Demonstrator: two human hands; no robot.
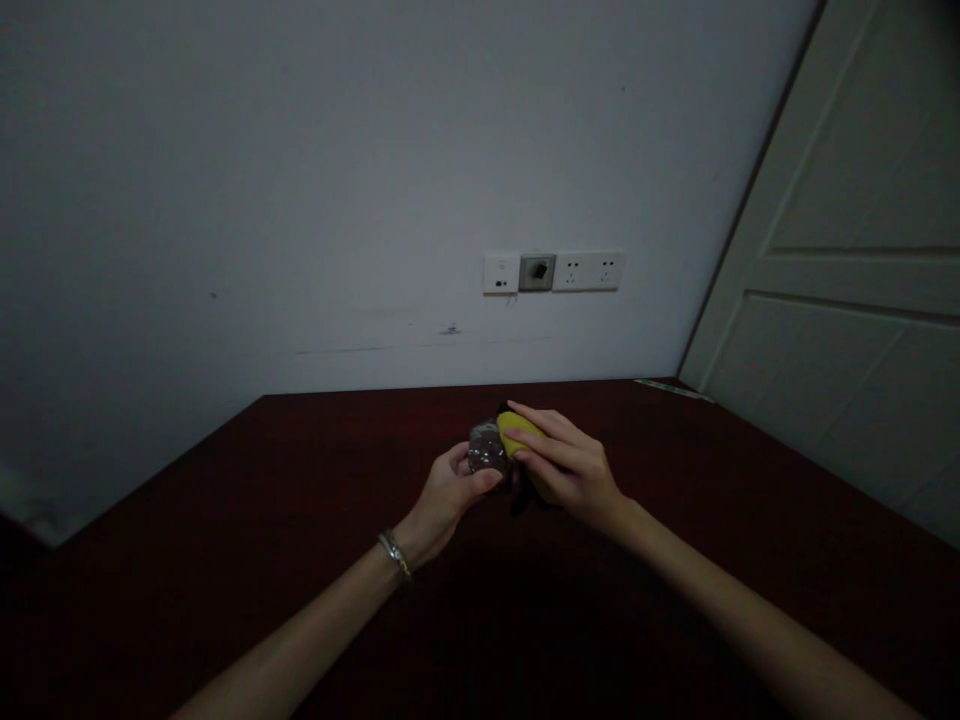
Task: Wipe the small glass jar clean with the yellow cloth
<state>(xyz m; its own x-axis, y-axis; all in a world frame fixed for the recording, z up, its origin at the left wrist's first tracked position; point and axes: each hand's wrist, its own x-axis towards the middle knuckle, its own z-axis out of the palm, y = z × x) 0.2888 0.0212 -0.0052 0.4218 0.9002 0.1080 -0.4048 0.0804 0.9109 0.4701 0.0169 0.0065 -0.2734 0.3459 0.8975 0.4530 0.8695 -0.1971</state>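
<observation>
Over the dark red tabletop (337,470), my left hand (452,492) is closed around a clear, shiny container (486,446) that looks like a small glass. The thumb lies along its near side. My right hand (564,462) grips a yellow cloth or sponge (517,430) with a dark edge at its top. The yellow piece touches the right side of the clear container. Something dark shows below my right fingers, too dim to make out. A bracelet (394,553) circles my left wrist.
A pale wall (337,200) rises behind the table, with a row of sockets (587,271) and a switch panel (537,272). On the right stands a white panelled door (847,270). A thin pale strip (673,389) lies at the table's far right corner.
</observation>
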